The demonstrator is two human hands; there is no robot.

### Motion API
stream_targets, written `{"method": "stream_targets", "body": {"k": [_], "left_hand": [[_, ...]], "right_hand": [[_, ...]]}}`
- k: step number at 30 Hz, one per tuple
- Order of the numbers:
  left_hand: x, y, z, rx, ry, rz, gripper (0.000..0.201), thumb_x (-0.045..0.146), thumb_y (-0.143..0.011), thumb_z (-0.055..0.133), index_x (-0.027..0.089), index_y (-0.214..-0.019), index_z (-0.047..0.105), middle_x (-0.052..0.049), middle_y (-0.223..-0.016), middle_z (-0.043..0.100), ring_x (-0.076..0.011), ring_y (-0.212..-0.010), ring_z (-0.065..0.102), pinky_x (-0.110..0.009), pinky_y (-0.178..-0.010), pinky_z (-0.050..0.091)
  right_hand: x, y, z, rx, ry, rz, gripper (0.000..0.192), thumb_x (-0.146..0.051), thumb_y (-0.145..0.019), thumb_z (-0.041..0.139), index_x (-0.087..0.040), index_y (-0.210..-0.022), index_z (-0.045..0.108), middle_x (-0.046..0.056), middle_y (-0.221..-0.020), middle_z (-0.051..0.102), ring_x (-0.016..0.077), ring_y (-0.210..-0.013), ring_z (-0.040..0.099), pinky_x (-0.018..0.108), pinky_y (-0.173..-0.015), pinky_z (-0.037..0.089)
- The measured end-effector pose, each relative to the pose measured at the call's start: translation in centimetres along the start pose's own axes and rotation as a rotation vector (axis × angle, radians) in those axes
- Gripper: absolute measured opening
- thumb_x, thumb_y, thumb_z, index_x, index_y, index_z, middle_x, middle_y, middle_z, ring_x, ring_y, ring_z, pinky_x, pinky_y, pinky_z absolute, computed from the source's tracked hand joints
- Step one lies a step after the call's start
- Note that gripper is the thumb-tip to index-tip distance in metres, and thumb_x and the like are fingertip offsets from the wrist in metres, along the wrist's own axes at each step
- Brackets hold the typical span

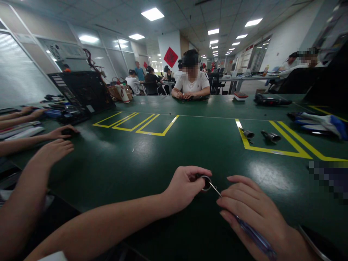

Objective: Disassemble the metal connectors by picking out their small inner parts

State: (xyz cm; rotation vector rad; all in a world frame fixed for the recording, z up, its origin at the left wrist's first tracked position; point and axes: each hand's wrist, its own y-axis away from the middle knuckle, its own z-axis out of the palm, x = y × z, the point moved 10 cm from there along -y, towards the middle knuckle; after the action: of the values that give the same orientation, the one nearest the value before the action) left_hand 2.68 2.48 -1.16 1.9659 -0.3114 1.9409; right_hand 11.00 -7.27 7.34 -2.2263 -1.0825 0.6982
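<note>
My left hand (pixel 181 188) is closed around a small metal cylindrical part (pixel 207 184), whose round open end faces right. Between the fingers and thumb of my right hand (pixel 252 203) is a screwdriver (pixel 257 237) with a translucent bluish-purple handle. Its thin shaft points up and left, and the tip reaches into or against the ring-shaped end; which one I cannot tell. Both hands are just above the green tabletop (pixel 114 170). Further off to the right, two similar metal parts (pixel 248 134) lie at a yellow tape outline (pixel 274 152).
Blue and white gloves (pixel 320 123) and a black object (pixel 272 100) lie at right. Another person (pixel 191 83) sits opposite. Other people's hands (pixel 53 150) rest on the table at left, near a black metal case (pixel 84 92). Yellow tape (pixel 150 134) marks the left side.
</note>
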Motion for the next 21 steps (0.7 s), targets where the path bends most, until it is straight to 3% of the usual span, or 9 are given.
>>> {"method": "stream_targets", "body": {"k": [4, 6, 8, 11, 14, 21], "left_hand": [[0.0, -0.1, 0.1, -0.018, -0.013, 0.027, 0.021, 0.015, -0.072, 0.057, 0.013, -0.09, 0.067, -0.007, -0.087, 0.068, -0.0174, -0.079, 0.064, -0.032, -0.073, 0.053], [0.1, -0.2, -0.1, -0.031, -0.023, 0.056, 0.02, 0.015, -0.074, 0.056, 0.014, -0.092, 0.066, -0.007, -0.091, 0.067, -0.017, -0.08, 0.064, -0.033, -0.075, 0.053], [0.2, -0.4, -0.4, -0.025, -0.042, 0.069, 0.022, 0.014, -0.075, 0.056, 0.015, -0.095, 0.065, -0.006, -0.094, 0.066, -0.0171, -0.083, 0.063, -0.035, -0.078, 0.052], [0.2, -0.6, -1.0, 0.006, -0.049, 0.024, 0.027, 0.011, -0.075, 0.056, 0.016, -0.1, 0.063, -0.006, -0.095, 0.066, -0.0178, -0.087, 0.063, -0.036, -0.082, 0.05], [0.2, -0.5, -1.2, 0.036, -0.02, -0.05, 0.031, 0.006, -0.073, 0.055, 0.015, -0.101, 0.062, -0.007, -0.097, 0.065, -0.0177, -0.089, 0.062, -0.037, -0.086, 0.049], [-0.1, -0.5, -1.1, 0.031, 0.002, -0.078, 0.031, 0.005, -0.072, 0.056, 0.015, -0.101, 0.062, -0.006, -0.095, 0.065, -0.0174, -0.089, 0.062, -0.037, -0.086, 0.048]], "right_hand": [[0.4, 0.2, -0.4, 0.028, -0.078, 0.05, 0.022, -0.008, -0.078, 0.055, -0.02, -0.095, 0.059, 0.001, -0.081, 0.067, 0.0152, -0.075, 0.063, 0.038, -0.094, 0.043], [1.9, 0.6, -1.0, 0.087, -0.197, 0.162, 0.017, -0.01, -0.08, 0.053, -0.022, -0.089, 0.06, 0.0, -0.078, 0.066, 0.0152, -0.073, 0.063, 0.04, -0.096, 0.041], [4.8, 1.3, -1.3, 0.182, -0.344, 0.394, 0.014, -0.019, -0.084, 0.05, -0.023, -0.076, 0.061, 0.0, -0.07, 0.065, 0.0161, -0.07, 0.062, 0.039, -0.091, 0.044], [9.8, 3.7, 0.0, 0.286, -0.602, 0.858, 0.029, -0.038, -0.083, 0.053, -0.02, -0.061, 0.061, 0.002, -0.058, 0.061, 0.018, -0.063, 0.059, 0.034, -0.068, 0.049], [12.0, 5.4, 2.2, 0.299, -0.808, 1.137, 0.032, -0.047, -0.074, 0.061, -0.018, -0.061, 0.061, 0.003, -0.058, 0.06, 0.017, -0.057, 0.055, 0.03, -0.054, 0.044], [12.3, 5.7, 2.9, 0.273, -0.829, 1.167, 0.03, -0.045, -0.072, 0.063, -0.017, -0.062, 0.062, 0.002, -0.057, 0.059, 0.0154, -0.055, 0.053, 0.029, -0.054, 0.041]]}}
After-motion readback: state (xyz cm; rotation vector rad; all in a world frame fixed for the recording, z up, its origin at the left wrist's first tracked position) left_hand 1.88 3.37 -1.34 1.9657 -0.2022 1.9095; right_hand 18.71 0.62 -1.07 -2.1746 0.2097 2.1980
